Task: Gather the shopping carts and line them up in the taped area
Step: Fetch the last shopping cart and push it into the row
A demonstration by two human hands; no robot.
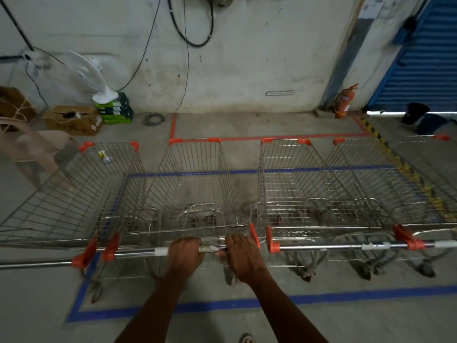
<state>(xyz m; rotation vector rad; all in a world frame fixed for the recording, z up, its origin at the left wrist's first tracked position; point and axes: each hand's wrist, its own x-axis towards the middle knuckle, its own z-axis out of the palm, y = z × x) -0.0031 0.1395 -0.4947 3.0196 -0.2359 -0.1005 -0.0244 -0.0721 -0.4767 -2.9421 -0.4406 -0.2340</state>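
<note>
Several wire shopping carts with orange corner caps stand side by side, facing the wall. My left hand (186,252) and my right hand (243,254) both grip the handle bar (138,254) of the middle cart (195,179). That cart stands inside a rectangle of blue floor tape (222,304). A cart on the left (81,194) sits angled, over the blue tape's left edge. Two more carts (291,184) (366,184) stand to the right, within the tape.
Red floor tape (291,138) marks another area by the wall. A beige plastic chair (29,144), cardboard boxes (74,120), a white fan (89,78) stand at the left. A fire extinguisher (343,102) and a blue shutter (420,58) are at the right. Yellow-black tape (405,169) runs diagonally.
</note>
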